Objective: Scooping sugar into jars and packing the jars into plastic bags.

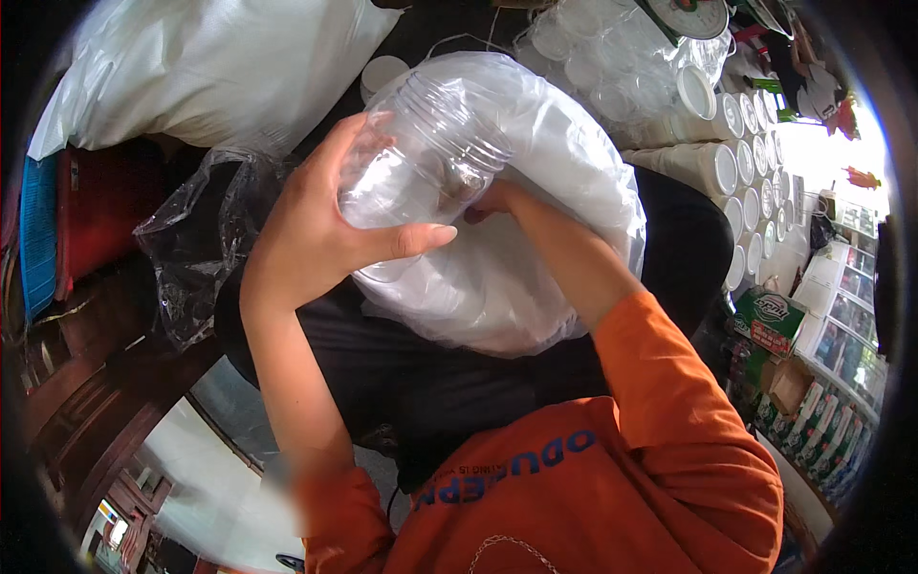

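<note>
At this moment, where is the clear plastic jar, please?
In the head view, the clear plastic jar is just left of centre, in the upper half, held by the left hand over the white plastic bundle.

The place looks like a small shop or its storeroom, perhaps inside a home: rows of round white tubs (712, 170), a dial scale (701, 19) (cut off by the upper edge), green cartons (770, 316) on the right, a bulging white sack (220, 77), and dark wooden furniture (105, 421) on the left.
</note>
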`<state>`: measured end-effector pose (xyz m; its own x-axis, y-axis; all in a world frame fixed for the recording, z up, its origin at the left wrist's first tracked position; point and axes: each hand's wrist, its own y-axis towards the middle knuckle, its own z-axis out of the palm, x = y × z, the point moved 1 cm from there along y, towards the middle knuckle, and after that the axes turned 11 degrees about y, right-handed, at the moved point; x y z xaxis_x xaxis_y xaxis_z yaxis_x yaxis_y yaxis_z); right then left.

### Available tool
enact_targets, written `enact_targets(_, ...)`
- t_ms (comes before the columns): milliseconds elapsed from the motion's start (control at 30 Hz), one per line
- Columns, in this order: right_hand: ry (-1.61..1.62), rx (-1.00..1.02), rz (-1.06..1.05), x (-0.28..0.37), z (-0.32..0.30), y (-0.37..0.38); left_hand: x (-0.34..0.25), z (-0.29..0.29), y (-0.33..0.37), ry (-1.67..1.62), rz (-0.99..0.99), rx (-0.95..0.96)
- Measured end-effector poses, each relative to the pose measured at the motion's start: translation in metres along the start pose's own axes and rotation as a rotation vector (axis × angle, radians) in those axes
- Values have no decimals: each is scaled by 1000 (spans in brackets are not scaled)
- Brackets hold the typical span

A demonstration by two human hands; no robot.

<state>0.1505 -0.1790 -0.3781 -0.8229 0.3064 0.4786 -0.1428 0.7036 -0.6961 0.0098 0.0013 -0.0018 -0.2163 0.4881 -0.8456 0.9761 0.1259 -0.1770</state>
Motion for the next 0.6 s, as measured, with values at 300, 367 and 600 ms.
enact_targets(300, 1260, -424, 458, 45, -14, -137, 6, 13, 0, 81, 43, -63)
enact_targets(367, 1495, -579, 421, 112, -40, -200, 15, 10, -8, 130, 37, -86)
enact_targets(600, 1712, -731, 158, 136, -26, -270, 5, 16, -6, 134, 26, -65)
